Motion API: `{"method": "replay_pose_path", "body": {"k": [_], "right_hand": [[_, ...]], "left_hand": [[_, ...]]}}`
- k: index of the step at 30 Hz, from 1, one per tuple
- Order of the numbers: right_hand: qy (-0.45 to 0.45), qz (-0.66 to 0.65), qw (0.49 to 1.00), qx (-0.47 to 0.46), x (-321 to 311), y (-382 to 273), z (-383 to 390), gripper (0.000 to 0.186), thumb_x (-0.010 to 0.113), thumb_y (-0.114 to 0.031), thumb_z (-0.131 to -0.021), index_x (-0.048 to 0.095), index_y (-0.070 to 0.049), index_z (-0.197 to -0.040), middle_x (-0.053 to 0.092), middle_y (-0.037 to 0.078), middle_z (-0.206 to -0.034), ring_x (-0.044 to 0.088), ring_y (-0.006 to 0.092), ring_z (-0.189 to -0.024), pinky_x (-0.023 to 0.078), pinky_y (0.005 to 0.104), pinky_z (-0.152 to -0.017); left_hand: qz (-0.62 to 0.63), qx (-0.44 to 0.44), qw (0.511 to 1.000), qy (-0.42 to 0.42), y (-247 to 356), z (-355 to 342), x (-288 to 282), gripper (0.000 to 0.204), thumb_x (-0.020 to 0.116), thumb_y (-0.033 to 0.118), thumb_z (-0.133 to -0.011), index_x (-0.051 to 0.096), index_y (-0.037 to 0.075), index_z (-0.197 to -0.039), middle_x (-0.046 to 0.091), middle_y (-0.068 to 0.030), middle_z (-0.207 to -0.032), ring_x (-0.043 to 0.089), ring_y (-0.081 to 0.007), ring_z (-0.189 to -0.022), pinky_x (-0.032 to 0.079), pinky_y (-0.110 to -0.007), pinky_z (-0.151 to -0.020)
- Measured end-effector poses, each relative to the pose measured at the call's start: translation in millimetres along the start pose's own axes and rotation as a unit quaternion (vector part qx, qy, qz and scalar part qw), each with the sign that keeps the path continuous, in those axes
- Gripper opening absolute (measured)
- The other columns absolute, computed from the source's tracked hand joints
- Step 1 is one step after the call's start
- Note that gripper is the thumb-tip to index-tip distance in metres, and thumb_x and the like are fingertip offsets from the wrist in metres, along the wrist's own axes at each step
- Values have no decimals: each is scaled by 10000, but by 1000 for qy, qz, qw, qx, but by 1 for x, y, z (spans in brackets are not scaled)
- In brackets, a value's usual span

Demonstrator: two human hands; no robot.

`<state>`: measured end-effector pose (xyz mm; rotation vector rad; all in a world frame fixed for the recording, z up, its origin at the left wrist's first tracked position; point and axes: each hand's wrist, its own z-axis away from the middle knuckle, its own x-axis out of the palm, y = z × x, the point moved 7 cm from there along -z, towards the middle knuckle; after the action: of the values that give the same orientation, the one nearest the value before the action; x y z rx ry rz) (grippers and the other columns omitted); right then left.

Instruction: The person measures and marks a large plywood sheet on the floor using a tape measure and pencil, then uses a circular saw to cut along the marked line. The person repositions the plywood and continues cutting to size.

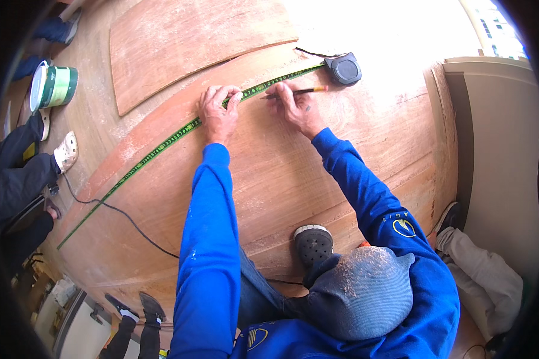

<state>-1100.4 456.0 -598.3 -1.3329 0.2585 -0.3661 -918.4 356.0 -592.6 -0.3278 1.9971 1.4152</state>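
Observation:
A green tape measure blade (161,145) stretches across a large plywood sheet (281,197), from the lower left up to its dark grey case (343,69) at the upper right. Fingers and thumb of my left hand (217,116) close on the blade near its middle. In my right hand (296,110) is a pencil (305,90), held between thumb and fingers. Its dark tip points left, close to the blade's near edge, and its other end points at the right. Whether the tip touches the wood I cannot tell.
A smaller plywood piece (200,45) lies on the far side. A dark cable (132,218) runs over the wood under the blade's left part. A bucket (60,87) stands at the far left. Other people's feet and legs (66,152) are at the left, bottom left and right.

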Motion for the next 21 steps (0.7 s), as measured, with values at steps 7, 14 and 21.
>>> {"method": "replay_pose_path", "body": {"k": [7, 14, 21], "right_hand": [[-32, 226, 965, -126, 1, -12, -3, 164, 682, -164, -902, 711, -35, -1001, 734, 118, -879, 705, 205, -772, 566, 341, -733], [-28, 257, 957, -128, 3, -18, -14, 116, 695, -145, -860, 711, -41, -910, 683, 75, -750, 646, 125, -692, 521, 303, -656], [-18, 231, 962, -145, 3, -21, -13, 110, 699, -148, -857, 709, -48, -901, 668, 67, -732, 621, 107, -671, 504, 293, -631]], "left_hand": [[-16, 2, 1000, 1, -1, -1, 1, 91, 792, 183, -854, 755, 166, -936, 649, -23, -913, 612, -256, -965, 464, -421, -897], [-16, -8, 1000, -5, -3, 0, 2, 86, 793, 187, -855, 753, 169, -930, 649, -17, -915, 611, -250, -975, 455, -419, -913], [-16, -3, 1000, -2, -1, -1, 1, 85, 791, 194, -859, 749, 161, -926, 650, -18, -920, 609, -250, -971, 455, -420, -914]]}}
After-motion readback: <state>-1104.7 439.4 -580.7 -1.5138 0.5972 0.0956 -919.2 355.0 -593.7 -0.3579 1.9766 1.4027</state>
